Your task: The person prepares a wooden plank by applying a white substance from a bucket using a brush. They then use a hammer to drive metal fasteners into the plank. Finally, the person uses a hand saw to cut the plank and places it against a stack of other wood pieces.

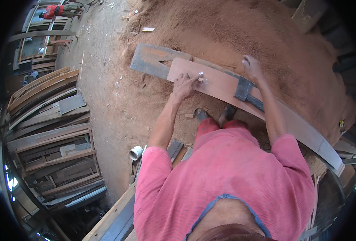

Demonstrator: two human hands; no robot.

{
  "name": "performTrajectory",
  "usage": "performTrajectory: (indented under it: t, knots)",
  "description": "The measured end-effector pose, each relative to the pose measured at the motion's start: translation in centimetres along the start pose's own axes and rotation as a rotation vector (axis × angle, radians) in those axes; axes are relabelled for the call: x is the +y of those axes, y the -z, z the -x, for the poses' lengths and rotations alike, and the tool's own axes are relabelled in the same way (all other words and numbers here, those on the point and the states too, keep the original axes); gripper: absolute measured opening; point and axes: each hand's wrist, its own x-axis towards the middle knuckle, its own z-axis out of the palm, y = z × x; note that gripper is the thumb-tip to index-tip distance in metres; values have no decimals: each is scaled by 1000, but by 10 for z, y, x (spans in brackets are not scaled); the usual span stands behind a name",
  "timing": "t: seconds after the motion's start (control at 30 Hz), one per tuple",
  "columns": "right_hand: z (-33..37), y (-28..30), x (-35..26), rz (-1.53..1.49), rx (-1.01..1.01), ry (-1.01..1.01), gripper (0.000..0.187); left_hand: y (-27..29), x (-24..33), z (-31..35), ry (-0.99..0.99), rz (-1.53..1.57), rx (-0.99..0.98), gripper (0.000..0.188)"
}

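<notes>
A long, smooth reddish-brown plank (222, 85) lies across in front of me, running from the upper middle down to the right. On its left part rests my left hand (183, 85), fingers spread and flat. By its fingertips sit a small light wooden bit (201, 79) and a small whitish, shiny thing (201, 74) of unclear kind. My right hand (252, 67) is raised over the plank's far side, fingers curled; whatever they hold, if anything, is too small to make out. Between the hands, a dark tool with a flat rectangular head (243, 89) and a handle lies on the plank.
A greyish board (150, 60) with a notched end sticks out under the plank's left end. Sawdust (266, 28) heaps beyond. Stacked timber and frames (53, 160) line the left. A white pipe piece (136, 152) stands near my left elbow. Far left, a person in red (53, 12) is visible.
</notes>
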Motion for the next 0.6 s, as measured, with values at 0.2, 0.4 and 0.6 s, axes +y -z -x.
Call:
performTrajectory:
  t: [0.2,0.4,0.6]
  knots:
    - [105,13,61,27,-13,-117,37,-22,-19,-11,-7,74,29,48]
    - [150,23,49,175,109,-141,37,-39,-54,-34,166,737,220,46]
    - [149,0,-19,130,-85,-24,43,-40,-132,-37,479,638,552,69]
